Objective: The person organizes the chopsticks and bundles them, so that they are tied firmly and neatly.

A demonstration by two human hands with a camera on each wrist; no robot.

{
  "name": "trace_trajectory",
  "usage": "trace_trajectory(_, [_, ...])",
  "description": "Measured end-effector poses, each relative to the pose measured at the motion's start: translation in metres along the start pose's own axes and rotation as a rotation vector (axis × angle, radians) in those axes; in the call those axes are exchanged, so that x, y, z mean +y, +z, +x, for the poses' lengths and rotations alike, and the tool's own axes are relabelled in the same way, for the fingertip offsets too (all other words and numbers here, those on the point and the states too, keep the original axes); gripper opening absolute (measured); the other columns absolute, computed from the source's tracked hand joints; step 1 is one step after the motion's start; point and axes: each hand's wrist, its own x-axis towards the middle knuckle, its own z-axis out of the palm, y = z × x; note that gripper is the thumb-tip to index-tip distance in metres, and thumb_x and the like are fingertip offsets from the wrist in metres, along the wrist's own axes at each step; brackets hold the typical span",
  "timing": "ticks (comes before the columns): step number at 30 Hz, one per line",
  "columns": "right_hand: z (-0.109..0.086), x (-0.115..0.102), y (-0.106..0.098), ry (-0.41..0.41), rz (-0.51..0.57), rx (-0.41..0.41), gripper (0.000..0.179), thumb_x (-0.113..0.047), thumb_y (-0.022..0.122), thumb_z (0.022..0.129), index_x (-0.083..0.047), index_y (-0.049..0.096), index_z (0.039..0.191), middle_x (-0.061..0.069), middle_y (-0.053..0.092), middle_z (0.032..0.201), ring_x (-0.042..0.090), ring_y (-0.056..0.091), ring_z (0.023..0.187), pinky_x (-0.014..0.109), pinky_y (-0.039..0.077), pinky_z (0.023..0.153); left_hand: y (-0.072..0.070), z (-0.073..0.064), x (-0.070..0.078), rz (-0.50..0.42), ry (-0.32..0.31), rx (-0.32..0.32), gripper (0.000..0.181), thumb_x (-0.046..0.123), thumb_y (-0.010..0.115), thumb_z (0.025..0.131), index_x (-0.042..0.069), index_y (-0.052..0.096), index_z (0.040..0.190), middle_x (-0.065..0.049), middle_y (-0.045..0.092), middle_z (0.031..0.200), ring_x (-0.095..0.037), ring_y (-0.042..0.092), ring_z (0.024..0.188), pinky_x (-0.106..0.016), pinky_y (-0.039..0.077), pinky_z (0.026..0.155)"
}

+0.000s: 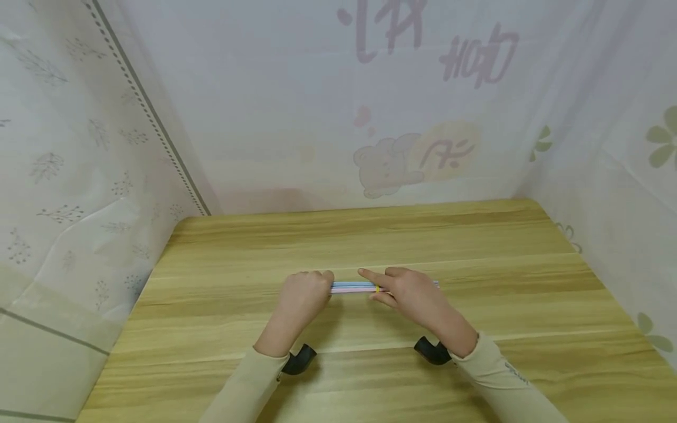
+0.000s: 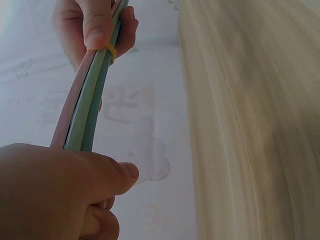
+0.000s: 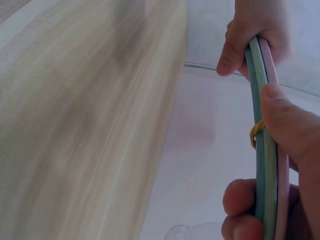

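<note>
A bundle of slim pastel sticks (image 1: 349, 287), coloured pink, pale green and blue-green, is held level between both hands above the table. Around it loops a thin yellow rubber band (image 3: 256, 131). My left hand (image 1: 307, 292) grips the bundle with curled fingers, hiding that end. On the other side my right hand (image 1: 415, 294) pinches it near the band, thumb on the pink side and fingers on the opposite side. The right index finger is extended in the head view. A short tip of the bundle shows past the right hand.
The wood-grain table (image 1: 365, 235) spreads beneath both hands. Pale printed curtains (image 1: 296, 117) hang behind it and at both sides. A black curved piece (image 1: 300, 359) sticks out at the left wrist, and another black piece (image 1: 432, 351) at the right.
</note>
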Motion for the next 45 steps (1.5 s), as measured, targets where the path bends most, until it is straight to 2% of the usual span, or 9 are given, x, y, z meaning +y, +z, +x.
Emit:
trace_trajectory(7, [0.002,-0.001,0.001,-0.028,-0.062,0.079,0.051,-0.040,0.069,0.083,-0.030,0.058,0.132,-0.004,0.052,0.063,0.006,0.047,0.051,0.018,0.037,0.047,-0.002,0.002,0.001,0.000,-0.005,0.016,0.024,0.010,0.074,0.078,0.011,0.055,0.065,0.003,0.048,0.050,-0.005,0.025,0.045,-0.021,0.030,0.036])
trace_trajectory(11, [0.002,-0.002,0.001,-0.024,-0.073,0.086,0.053,-0.042,0.070,0.082,-0.028,0.058,0.132,-0.004,0.052,0.062,0.007,0.048,0.050,0.016,0.035,0.046,-0.003,0.002,0.001,0.012,-0.001,0.024,0.025,0.011,0.075,0.077,0.011,0.054,0.064,0.003,0.049,0.050,-0.006,0.026,0.044,-0.022,0.031,0.035])
trace_trajectory(15, [0.001,-0.003,-0.003,0.034,0.011,0.024,0.059,-0.044,0.069,0.082,-0.020,0.056,0.134,-0.003,0.060,0.073,0.006,0.053,0.058,0.018,0.042,0.051,-0.003,0.000,0.000,0.007,0.002,0.035,0.027,0.010,0.075,0.076,0.011,0.052,0.062,0.003,0.045,0.048,-0.006,0.024,0.045,-0.022,0.030,0.036])
trace_trajectory(20, [-0.003,0.000,-0.012,0.112,0.116,-0.061,0.037,-0.034,0.068,0.086,-0.008,0.068,0.113,-0.002,0.062,0.085,0.004,0.052,0.066,0.020,0.047,0.059,-0.002,-0.003,-0.003,-0.004,-0.001,0.028,0.031,0.010,0.076,0.076,0.012,0.049,0.061,0.004,0.043,0.048,-0.006,0.023,0.046,-0.021,0.029,0.036])
trace_trajectory(23, [-0.003,0.002,-0.014,0.099,0.133,-0.078,0.023,-0.027,0.068,0.088,-0.008,0.069,0.102,-0.002,0.062,0.086,0.004,0.052,0.067,0.020,0.047,0.060,-0.002,-0.005,-0.004,-0.006,-0.007,0.016,0.030,0.013,0.078,0.075,0.011,0.050,0.062,0.003,0.045,0.048,-0.006,0.025,0.045,-0.022,0.031,0.036])
trace_trajectory(31, [-0.001,-0.003,-0.015,0.055,0.193,-0.130,0.017,-0.015,0.065,0.090,-0.004,0.066,0.104,-0.001,0.060,0.088,0.003,0.047,0.067,0.018,0.045,0.059,-0.002,-0.004,-0.002,-0.024,0.006,0.024,0.032,0.012,0.077,0.075,0.012,0.048,0.061,0.004,0.043,0.049,-0.006,0.024,0.046,-0.020,0.028,0.036])
trace_trajectory(38, [0.000,-0.004,-0.014,0.046,0.200,-0.090,0.020,-0.015,0.067,0.089,-0.003,0.067,0.105,0.001,0.062,0.090,0.003,0.049,0.067,0.018,0.046,0.060,-0.004,-0.003,-0.002,-0.043,0.002,0.015,0.031,0.012,0.078,0.075,0.011,0.051,0.062,0.003,0.046,0.049,-0.006,0.024,0.046,-0.020,0.029,0.037])
trace_trajectory(45, [-0.001,-0.003,-0.011,0.034,0.199,-0.029,0.030,-0.021,0.070,0.087,-0.005,0.068,0.112,-0.001,0.062,0.085,0.003,0.051,0.066,0.017,0.046,0.058,-0.006,-0.001,0.000,-0.043,0.006,-0.011,0.029,0.013,0.077,0.077,0.011,0.052,0.063,0.003,0.047,0.050,-0.006,0.025,0.045,-0.020,0.029,0.037])
